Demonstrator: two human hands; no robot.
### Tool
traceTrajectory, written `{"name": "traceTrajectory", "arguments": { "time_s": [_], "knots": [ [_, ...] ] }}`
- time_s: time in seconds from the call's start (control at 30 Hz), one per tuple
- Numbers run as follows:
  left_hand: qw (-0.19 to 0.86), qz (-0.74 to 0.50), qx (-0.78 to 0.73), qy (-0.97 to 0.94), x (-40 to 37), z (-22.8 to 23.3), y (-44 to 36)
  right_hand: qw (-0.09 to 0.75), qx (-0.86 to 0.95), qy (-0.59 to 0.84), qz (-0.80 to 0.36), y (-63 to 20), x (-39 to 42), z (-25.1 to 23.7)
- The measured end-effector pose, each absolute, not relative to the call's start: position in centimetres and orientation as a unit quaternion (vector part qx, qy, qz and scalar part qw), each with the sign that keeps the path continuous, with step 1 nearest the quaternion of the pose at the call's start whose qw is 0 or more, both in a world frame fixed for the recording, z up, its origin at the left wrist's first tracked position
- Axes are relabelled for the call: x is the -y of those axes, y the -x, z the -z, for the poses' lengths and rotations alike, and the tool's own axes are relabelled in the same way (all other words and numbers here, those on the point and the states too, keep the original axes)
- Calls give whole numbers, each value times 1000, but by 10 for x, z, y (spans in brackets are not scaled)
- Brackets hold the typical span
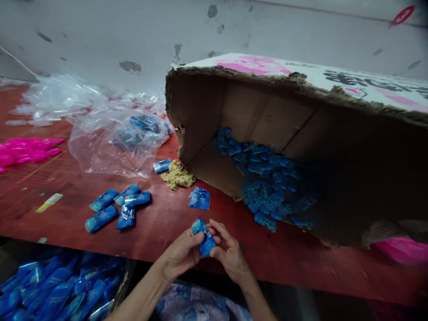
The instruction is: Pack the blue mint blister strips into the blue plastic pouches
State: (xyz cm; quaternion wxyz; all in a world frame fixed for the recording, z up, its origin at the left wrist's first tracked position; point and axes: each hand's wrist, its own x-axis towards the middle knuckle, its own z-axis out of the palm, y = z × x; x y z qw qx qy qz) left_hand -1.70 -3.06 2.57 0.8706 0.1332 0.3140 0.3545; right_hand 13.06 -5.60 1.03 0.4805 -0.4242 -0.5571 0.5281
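A small blue packet with printed markings is held up between my two hands near the table's front edge. My left hand grips it from the left, its thumb pressed on the front. On the other side, my right hand pinches the packet's right edge between thumb and fingers. Just beyond lie flat blue wrappers, seemingly stacked. Several filled blue packets form a loose group to the left. What is inside the held packet cannot be made out.
A torn cardboard box lies on its side at right, holding many blue packets. A crumpled yellow cloth, a clear plastic bag and pink pieces are on the red table. Blue items fill a container below left.
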Motion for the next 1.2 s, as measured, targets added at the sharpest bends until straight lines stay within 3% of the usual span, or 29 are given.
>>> {"name": "traceTrajectory", "arguments": {
  "time_s": [0.33,0.5,0.67,0.8,1.2],
  "knots": [
    [785,-435,-437,-56,41,-28,1,461,595,503,-425,-120,59,3],
    [637,-587,-498,-34,17,-38,62,404,651,518,-380,-127,37,-5],
    [563,-597,-571,-10,13,-38,117,292,731,579,-213,-124,-6,-8],
    [561,-571,-596,-71,29,-29,110,228,741,620,-121,-112,-37,-1],
    [656,-514,-534,-143,6,-14,29,209,744,633,-43,-104,-26,3]
  ]
}}
